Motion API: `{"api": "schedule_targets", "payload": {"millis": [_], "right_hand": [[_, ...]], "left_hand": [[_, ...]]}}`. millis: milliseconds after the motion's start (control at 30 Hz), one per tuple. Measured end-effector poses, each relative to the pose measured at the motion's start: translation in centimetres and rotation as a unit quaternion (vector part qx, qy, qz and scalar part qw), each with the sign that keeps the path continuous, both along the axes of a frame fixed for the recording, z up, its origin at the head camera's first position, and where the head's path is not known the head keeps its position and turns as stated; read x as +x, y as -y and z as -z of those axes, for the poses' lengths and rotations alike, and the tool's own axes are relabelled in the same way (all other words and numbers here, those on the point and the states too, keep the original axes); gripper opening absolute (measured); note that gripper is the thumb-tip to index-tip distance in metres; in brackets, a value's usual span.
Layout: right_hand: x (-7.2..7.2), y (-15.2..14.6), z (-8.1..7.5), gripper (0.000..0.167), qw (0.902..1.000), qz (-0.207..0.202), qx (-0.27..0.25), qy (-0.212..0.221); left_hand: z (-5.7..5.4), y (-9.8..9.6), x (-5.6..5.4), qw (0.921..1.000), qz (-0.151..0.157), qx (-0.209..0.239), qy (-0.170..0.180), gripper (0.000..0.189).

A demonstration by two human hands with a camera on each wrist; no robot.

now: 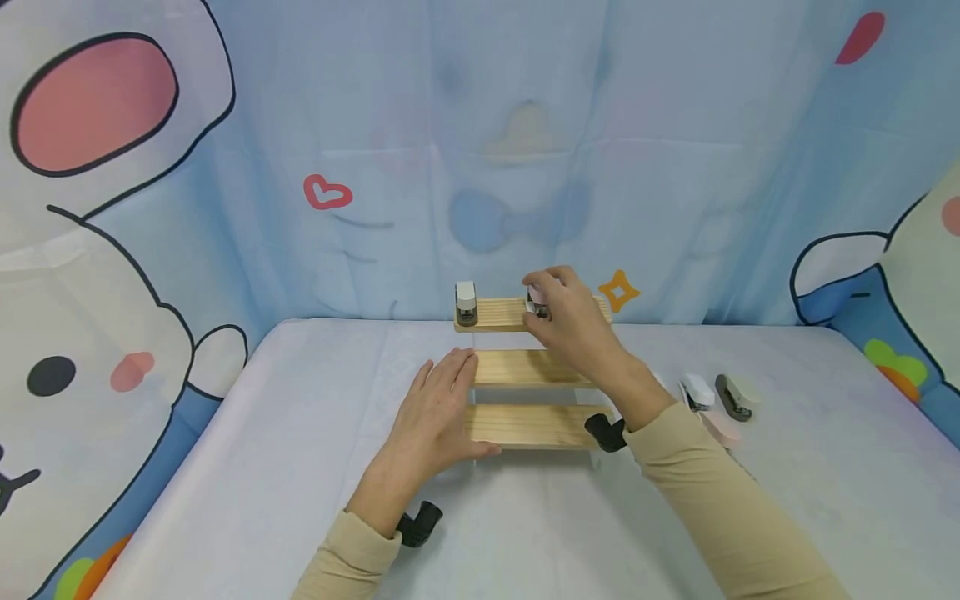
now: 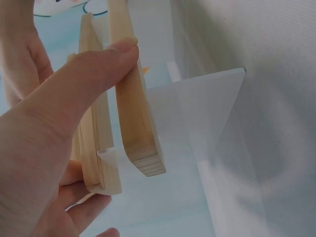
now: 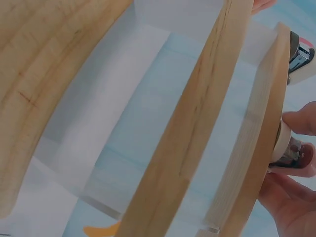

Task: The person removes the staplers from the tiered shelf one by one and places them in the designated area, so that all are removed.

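A three-tier wooden display rack (image 1: 543,427) with clear side panels (image 2: 197,103) stands on the table. My left hand (image 1: 438,410) holds its left end, thumb (image 2: 121,54) on the lowest board and fingers at the middle board's end. My right hand (image 1: 573,325) reaches over to the top board (image 1: 498,315). It pinches a small pale pink stapler (image 3: 296,160) between thumb and fingers, upright on that board. Fingers partly hide this stapler in the head view. A small white stapler (image 1: 466,302) stands upright at the top board's left end.
Right of the rack, several small staplers lie together on the white-covered table (image 1: 247,500): a white one (image 1: 697,390), a cream one (image 1: 738,395) and a pink one (image 1: 722,429), partly behind the right sleeve. A blue cartoon-print curtain (image 1: 360,100) hangs just behind the rack.
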State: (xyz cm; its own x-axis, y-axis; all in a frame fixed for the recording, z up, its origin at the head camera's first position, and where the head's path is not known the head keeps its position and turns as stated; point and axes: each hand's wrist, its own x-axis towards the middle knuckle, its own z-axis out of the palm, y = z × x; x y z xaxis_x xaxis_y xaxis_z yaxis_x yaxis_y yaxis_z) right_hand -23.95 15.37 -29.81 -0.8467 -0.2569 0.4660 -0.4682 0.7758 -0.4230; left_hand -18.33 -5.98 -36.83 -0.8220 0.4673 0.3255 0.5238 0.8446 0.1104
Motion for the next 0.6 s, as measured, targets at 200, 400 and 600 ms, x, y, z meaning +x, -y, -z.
{"api": "schedule_targets", "payload": {"millis": [200,400,600], "right_hand": [[0.08,-0.06,0.36,0.04,0.9997,-0.007,-0.025,-0.005],[0.06,0.08,0.62,0.038,0.9993,-0.005,-0.013,-0.035],[0.0,-0.23,0.81,0.036,0.9987,-0.008,-0.018,-0.046]], "left_hand": [[-0.03,-0.01,0.05,1.0,-0.002,-0.001,0.001,0.12],[-0.08,0.03,0.06,1.0,-0.003,-0.002,-0.002,0.12],[-0.03,-0.1,0.02,1.0,-0.001,-0.001,-0.003,0.12]]}}
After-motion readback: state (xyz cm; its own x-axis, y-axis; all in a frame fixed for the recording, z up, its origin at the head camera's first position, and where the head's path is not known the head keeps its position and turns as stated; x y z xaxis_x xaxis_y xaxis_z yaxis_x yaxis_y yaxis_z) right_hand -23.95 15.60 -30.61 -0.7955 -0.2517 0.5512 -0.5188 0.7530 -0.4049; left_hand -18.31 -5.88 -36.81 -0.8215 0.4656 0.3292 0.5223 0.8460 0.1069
